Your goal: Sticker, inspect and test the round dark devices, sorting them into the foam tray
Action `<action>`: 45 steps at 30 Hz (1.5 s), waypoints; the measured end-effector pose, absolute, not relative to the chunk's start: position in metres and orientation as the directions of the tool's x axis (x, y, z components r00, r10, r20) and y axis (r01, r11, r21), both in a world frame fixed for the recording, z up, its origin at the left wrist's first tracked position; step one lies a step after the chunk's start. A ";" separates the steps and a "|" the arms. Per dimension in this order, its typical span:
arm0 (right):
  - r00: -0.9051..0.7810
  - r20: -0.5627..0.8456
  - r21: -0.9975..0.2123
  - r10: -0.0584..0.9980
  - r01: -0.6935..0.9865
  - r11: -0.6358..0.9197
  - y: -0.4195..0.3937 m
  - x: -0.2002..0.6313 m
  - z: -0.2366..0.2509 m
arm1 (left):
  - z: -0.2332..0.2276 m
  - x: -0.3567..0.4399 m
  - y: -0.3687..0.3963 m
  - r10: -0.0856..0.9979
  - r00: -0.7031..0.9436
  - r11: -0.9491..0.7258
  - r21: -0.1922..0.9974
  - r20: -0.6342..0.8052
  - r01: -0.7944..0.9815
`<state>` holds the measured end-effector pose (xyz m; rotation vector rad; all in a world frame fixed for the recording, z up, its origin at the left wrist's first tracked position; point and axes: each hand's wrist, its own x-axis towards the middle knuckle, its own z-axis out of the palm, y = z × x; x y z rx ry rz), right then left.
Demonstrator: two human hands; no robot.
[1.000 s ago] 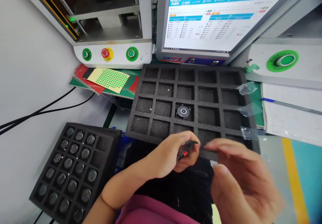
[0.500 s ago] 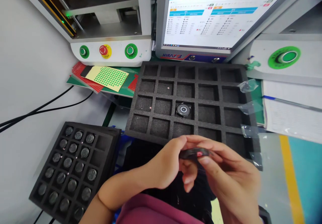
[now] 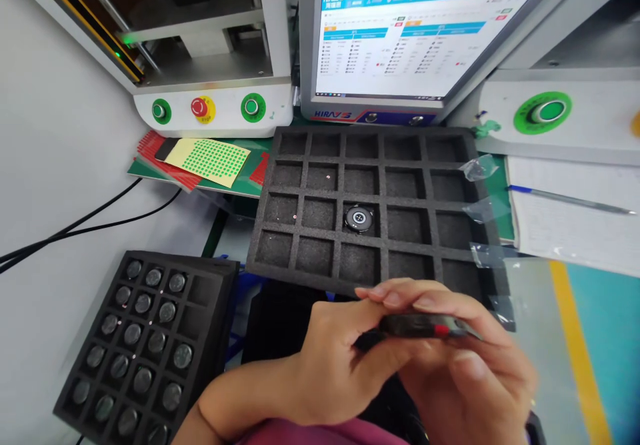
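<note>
Both of my hands are together in front of my body, over the near edge of the foam tray. A dark, rounded watch case [image 3: 410,326] with a red mark on its side shows edge-on between them. My left hand [image 3: 335,358] pinches its left end with thumb and fingers. My right hand [image 3: 485,358] curls around the right end, fingers over the top; part of its grip is hidden. Beyond them, one round watch case [image 3: 359,218] lies back side up in a compartment of the black foam tray [image 3: 337,248].
At lower left, a second foam tray [image 3: 213,318] holds several round watch cases. A monitor [image 3: 385,52] stands behind, between machines with green buttons [image 3: 547,110]. A sticker sheet [image 3: 215,160] lies left; a pen [image 3: 565,198] rests on papers at right.
My hands have moved slightly down and right with the watch case. My left thumb and fingers have closed on its left end, and my right thumb has come off its red-marked side.
</note>
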<state>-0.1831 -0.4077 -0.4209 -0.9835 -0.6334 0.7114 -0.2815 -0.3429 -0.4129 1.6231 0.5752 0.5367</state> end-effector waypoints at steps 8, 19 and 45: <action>0.648 0.231 -0.876 0.725 -0.185 0.445 -0.406 -0.190 -0.424 | -0.417 -0.280 -0.349 0.677 0.727 -0.230 0.972 0.118 0.056; 0.641 -0.009 -0.693 0.767 -0.557 0.458 -0.396 -0.194 -0.415 | -0.428 -0.277 -0.342 0.565 0.658 -0.627 0.777 0.499 -0.052; 0.566 0.035 -0.643 0.824 -0.618 0.452 -0.389 -0.198 -0.420 | -0.430 -0.283 -0.332 0.509 0.641 -0.745 0.667 0.574 -0.007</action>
